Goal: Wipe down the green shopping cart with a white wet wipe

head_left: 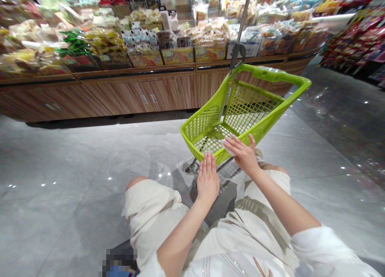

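A lime-green wheeled shopping basket [264, 124] stands tilted on the grey floor just in front of me, its inside bare. My left hand [207, 178] is flat with fingers together and stretched out, against the basket's near rim. My right hand [242, 150] lies on the near rim a little to the right, fingers extended over a small pale wipe or cloth [226, 144]. The basket's dark pull handle [239, 48] rises up and back. I am crouched low, my knees in pale shorts below the hands.
A long wooden display counter [144, 94] runs across the back, stacked with packaged breads and snacks [180, 36]. More shelves of colourful goods [355, 40] stand at the right. Glossy grey floor tiles [60, 160] spread left and right.
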{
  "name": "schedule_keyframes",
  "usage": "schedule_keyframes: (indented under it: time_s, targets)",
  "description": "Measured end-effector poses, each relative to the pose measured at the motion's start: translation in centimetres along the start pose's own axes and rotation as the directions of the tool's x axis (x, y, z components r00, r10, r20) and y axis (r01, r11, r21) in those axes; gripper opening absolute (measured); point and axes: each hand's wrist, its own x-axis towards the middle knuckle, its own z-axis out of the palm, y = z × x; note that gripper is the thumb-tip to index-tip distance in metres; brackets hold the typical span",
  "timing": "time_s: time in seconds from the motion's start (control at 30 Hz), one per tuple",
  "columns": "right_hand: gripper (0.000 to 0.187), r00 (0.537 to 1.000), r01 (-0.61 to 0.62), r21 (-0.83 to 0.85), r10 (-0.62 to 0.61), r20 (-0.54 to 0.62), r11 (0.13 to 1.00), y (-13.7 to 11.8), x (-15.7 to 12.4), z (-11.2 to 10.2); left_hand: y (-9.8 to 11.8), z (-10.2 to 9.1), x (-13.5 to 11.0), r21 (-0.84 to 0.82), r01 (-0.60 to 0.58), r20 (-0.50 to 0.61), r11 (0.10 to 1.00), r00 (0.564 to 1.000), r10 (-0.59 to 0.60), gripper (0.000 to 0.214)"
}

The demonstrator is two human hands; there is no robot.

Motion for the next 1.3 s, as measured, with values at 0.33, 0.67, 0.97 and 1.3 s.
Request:
schedule_keyframes:
  time_s: [0.33, 0.67, 0.97, 1.3]
  targets:
    - [0.077, 0.981, -0.190, -0.014, 0.189, -0.051, 0.982, -1.6, -0.4, 0.1, 0.6, 0.1, 0.0, -0.041, 0.022, 0.000, 0.999, 1.000, -0.022, 0.080]
    - [0.072, 1.000, 0.028, 0.020, -0.028, -0.001, 0.999, -0.5, -0.5, -0.3, 0.2, 0.1, 0.0, -0.029, 0.001, -0.005, 1.000, 1.000, -0.001, 0.082]
    - [0.073, 0.961, -0.254, -0.014, 0.251, -0.114, 0.967, -0.7, -0.5, 0.6, 0.7, 0.0, 0.0, -0.042, 0.012, 0.009, 0.999, 1.000, -0.012, 0.081]
    - [0.072, 1.000, 0.002, 0.030, -0.003, 0.023, 1.000, 0.0, -0.4, -0.6, -0.1, 0.0, -0.1, -0.023, -0.014, 0.004, 1.000, 1.000, 0.014, 0.078]
